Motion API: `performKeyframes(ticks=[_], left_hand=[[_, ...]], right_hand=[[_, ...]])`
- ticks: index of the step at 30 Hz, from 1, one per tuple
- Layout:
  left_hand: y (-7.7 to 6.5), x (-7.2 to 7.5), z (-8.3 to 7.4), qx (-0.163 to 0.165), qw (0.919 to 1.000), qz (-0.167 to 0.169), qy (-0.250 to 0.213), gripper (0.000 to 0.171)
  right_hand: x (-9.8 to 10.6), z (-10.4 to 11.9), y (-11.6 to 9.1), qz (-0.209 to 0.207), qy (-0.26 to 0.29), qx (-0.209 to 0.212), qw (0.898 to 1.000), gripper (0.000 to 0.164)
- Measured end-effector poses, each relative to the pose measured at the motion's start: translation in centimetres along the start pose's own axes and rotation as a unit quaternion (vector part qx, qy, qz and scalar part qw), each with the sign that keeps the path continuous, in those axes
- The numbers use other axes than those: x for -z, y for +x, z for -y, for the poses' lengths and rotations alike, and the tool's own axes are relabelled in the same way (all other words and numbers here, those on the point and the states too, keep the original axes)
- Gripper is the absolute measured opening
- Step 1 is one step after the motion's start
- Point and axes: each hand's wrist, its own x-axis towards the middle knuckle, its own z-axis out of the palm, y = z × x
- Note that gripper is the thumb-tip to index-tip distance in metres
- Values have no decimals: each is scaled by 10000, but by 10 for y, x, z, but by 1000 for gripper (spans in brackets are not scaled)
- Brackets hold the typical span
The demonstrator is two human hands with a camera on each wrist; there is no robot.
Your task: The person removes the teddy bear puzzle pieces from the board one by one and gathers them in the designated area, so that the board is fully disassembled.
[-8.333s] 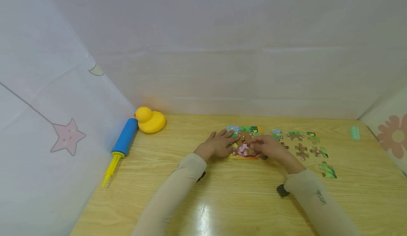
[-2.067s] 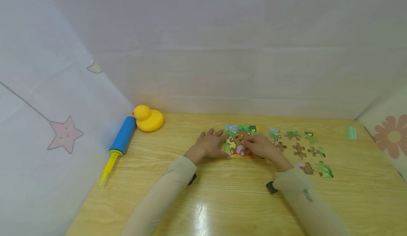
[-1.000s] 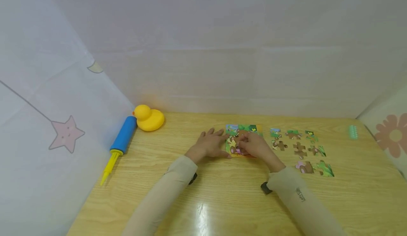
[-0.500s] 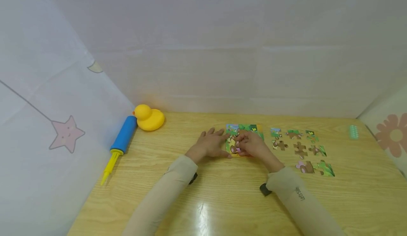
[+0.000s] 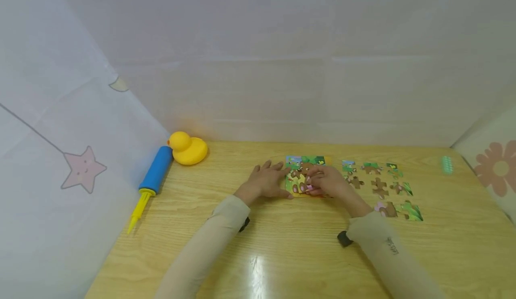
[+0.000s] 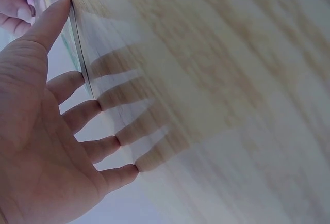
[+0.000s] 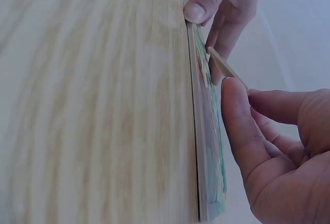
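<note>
A jigsaw puzzle with a bear picture (image 5: pixel 303 161) lies flat on the wooden table. My left hand (image 5: pixel 264 183) rests at its left edge with the fingers spread; in the left wrist view the thumb and fingertips touch the edge and the table. Between thumb and index finger, my right hand (image 5: pixel 331 182) pinches a puzzle piece (image 7: pixel 227 68), held tilted just over the puzzle. A pink patch of that piece shows in the head view beside the right fingertips. The right hand hides the puzzle's lower right part.
Several loose pieces (image 5: pixel 379 187) lie in rough rows right of the puzzle. A pale green studded object (image 5: pixel 447 165) is at the far right. A yellow duck (image 5: pixel 190 150) and a blue hand pump (image 5: pixel 156 170) lie at the left, by the cloth wall (image 5: pixel 258 102).
Since the earliest frame, a pink and brown piece has come to lie in the front row of loose pieces. Lately my right hand has shifted slightly right; my left hand stays put.
</note>
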Motion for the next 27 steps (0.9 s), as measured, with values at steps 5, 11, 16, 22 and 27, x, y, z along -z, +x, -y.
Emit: performKeyframes(ticks=[5, 11, 16, 22, 27], left_hand=[[-1, 1, 1, -23, 10000, 2, -7, 96], [-3, 2, 0, -60, 10000, 28, -45, 96], [-3, 2, -1, -43, 10000, 27, -69, 95], [-2, 2, 0, -24, 10000, 31, -59, 95], [0, 0, 1, -71, 10000, -5, -13, 96]], right_hand=[[8, -5, -3, -176, 158, -124, 9996, 36], [18, -11, -9, -143, 301, -6, 9994, 38], [26, -14, -17, -127, 404, 73, 9991, 38], [41, -22, -28, -201, 302, 183, 9992, 39], [54, -28, -39, -278, 386, 241, 9986, 42]])
